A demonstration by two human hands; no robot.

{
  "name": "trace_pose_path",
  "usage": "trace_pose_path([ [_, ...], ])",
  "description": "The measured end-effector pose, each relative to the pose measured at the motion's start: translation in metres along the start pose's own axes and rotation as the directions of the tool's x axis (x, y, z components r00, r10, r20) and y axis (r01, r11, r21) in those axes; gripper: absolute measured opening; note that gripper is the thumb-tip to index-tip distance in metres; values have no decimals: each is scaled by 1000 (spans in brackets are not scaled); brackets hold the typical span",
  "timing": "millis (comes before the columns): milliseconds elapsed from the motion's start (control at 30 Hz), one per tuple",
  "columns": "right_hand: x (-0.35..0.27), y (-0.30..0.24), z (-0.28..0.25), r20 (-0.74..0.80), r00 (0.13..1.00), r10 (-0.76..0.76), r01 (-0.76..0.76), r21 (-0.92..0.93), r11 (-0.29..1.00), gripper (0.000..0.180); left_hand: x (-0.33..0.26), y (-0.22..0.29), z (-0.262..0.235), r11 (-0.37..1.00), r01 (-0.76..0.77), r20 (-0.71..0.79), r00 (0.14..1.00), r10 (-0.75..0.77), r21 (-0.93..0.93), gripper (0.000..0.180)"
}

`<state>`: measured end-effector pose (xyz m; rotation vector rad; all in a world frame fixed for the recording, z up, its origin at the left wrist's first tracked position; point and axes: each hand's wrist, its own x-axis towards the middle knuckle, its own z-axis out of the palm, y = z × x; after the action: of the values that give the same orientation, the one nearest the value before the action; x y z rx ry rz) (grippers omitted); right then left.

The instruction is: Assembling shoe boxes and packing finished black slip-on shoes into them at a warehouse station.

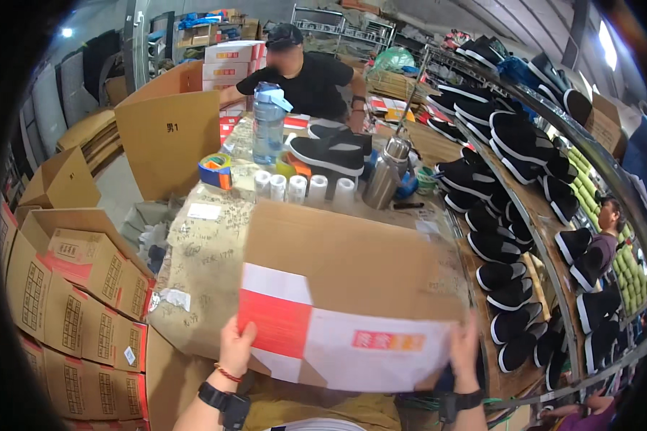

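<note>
Between my two hands is a cardboard box blank, plain brown on its far part, with a red and white printed band along the near part. My left hand grips its left edge, the thumb lying on the red patch. At the right edge my right hand is closed on the same blank, slightly blurred. The blank is tilted over the near side of a paper-covered worktable. Just beyond it stand several white rolls and a steel flask.
On the left are cartons packed with shoe boxes. A rack of black shoes runs along the right. Farther back on the table are a blue water bottle, tape rolls and shoes. A person in black sits across.
</note>
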<state>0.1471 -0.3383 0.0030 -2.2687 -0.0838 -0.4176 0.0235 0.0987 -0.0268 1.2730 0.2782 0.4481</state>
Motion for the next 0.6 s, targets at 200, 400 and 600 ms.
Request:
trace_pose_path([
  [200,13,-33,99,304,953,0,-160,501,851,79,39,-13,-39,893,6,-115,992,51,449,50],
  [400,36,13,124,361,914,-185,185,35,982,84,48,-23,-51,306,-114,49,976,213,945,70],
  [600,-10,-25,108,441,841,-312,376,-64,924,85,11,-18,-49,804,-4,-142,984,111,594,67],
])
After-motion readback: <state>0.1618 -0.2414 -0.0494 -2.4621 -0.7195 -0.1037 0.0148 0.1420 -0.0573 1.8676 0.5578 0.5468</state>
